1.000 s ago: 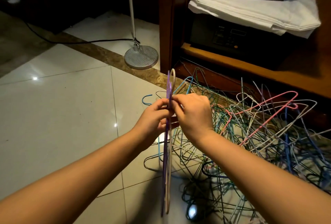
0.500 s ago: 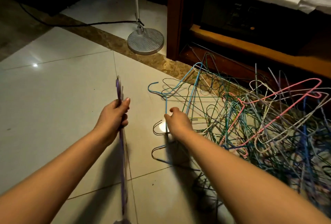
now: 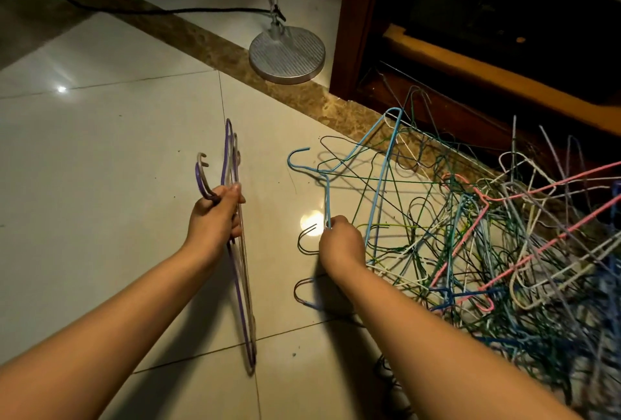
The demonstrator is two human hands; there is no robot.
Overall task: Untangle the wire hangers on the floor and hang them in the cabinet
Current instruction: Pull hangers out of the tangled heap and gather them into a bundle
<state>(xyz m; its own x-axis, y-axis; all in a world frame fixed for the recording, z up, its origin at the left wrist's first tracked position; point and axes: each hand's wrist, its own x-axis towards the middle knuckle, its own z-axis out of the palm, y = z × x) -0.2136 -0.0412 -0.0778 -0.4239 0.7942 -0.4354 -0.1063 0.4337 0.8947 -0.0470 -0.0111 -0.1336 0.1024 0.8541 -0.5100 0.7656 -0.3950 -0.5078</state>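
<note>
Left hand gripped two purple and grey wire hangers over the pale tiled floor; right hand pinched the neck of a light-blue wire hanger at the edge of the tangled multicoloured hanger pile before the brown wooden cabinet. Untangling seemed under way; the next pull probably wanted the open tile leftward, avoiding the round metal lamp base.

One view, head-worn, wide-angle. Faces forward and steeply down onto the tiled floor. Both forearms enter from the bottom edge, close to the lens. Left hand, gripping purple and grey hangers, sits left of centre. Right hand, gripping a light blue hanger, sits just right of centre. Tangled hanger pile runs off the right edge. Cabinet base and lamp base sit farther off, at top.
</note>
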